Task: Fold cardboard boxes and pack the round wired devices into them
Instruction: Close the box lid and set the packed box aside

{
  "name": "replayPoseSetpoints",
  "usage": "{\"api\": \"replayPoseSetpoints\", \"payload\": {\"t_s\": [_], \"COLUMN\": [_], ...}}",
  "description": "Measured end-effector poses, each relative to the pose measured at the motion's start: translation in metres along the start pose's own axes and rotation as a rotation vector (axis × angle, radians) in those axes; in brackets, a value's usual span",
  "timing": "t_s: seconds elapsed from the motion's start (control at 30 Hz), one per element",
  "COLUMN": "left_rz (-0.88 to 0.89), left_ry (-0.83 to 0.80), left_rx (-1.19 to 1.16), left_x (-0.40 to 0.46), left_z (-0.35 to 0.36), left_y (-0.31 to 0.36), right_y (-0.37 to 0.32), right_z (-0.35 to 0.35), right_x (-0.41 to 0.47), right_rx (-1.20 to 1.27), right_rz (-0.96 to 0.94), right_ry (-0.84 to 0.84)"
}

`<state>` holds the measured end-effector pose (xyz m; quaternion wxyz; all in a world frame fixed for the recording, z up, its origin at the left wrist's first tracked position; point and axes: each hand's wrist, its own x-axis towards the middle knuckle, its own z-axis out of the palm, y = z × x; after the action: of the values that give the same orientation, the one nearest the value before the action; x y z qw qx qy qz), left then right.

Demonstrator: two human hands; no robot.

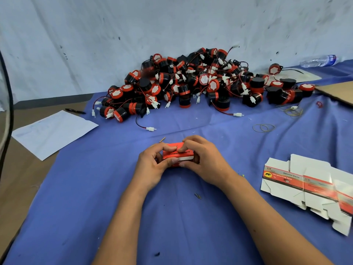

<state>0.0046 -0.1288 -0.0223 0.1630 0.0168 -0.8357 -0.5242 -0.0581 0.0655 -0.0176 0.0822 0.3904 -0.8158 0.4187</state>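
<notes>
Left hand (152, 165) and right hand (200, 159) both gripping a small red box (176, 155), pile of round wired devices (200, 83) lying far behind

A scuffed white wall (172, 22) behind a blue-covered table.
The blue cloth (86, 188) lies wrinkled at right; brown board (17, 180) shows bare at left, and the light falls soft and even.

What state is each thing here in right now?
red box: folded up, gripped by both hands
left hand: gripping the box
right hand: gripping the box
flat boxes: unfolded, stacked
round wired devices: loose, piled, unpacked
water bottle: lying on its side
</notes>
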Motion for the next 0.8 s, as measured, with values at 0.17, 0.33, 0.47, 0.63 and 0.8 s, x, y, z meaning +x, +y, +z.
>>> {"api": "replayPoseSetpoints", "payload": {"t_s": [0.17, 0.33, 0.47, 0.63, 0.8], "left_rz": [-0.007, -0.005, -0.011, 0.007, -0.001], "left_ry": [-0.03, -0.104, -0.062, -0.02, -0.027], "left_rx": [-0.045, -0.08, -0.019, 0.059, 0.062], "left_x": [-0.001, -0.003, -0.003, -0.006, -0.007], "left_z": [-0.003, -0.007, -0.004, 0.0, 0.001], "left_y": [0.005, 0.007, 0.007, 0.012, 0.014], "right_y": [0.001, -0.002, -0.002, 0.002, 0.0], "right_z": [-0.001, -0.005, -0.005, -0.003, -0.002], "right_x": [0.0, 0.001, 0.002, 0.0, 0.001], "right_rx": [0.072, 0.075, -0.011, -0.045, -0.033], "right_rz": [-0.003, 0.025, 0.014, -0.038, -0.062], "right_ry": [0.037, 0.116, 0.165, 0.039, 0.113]}}
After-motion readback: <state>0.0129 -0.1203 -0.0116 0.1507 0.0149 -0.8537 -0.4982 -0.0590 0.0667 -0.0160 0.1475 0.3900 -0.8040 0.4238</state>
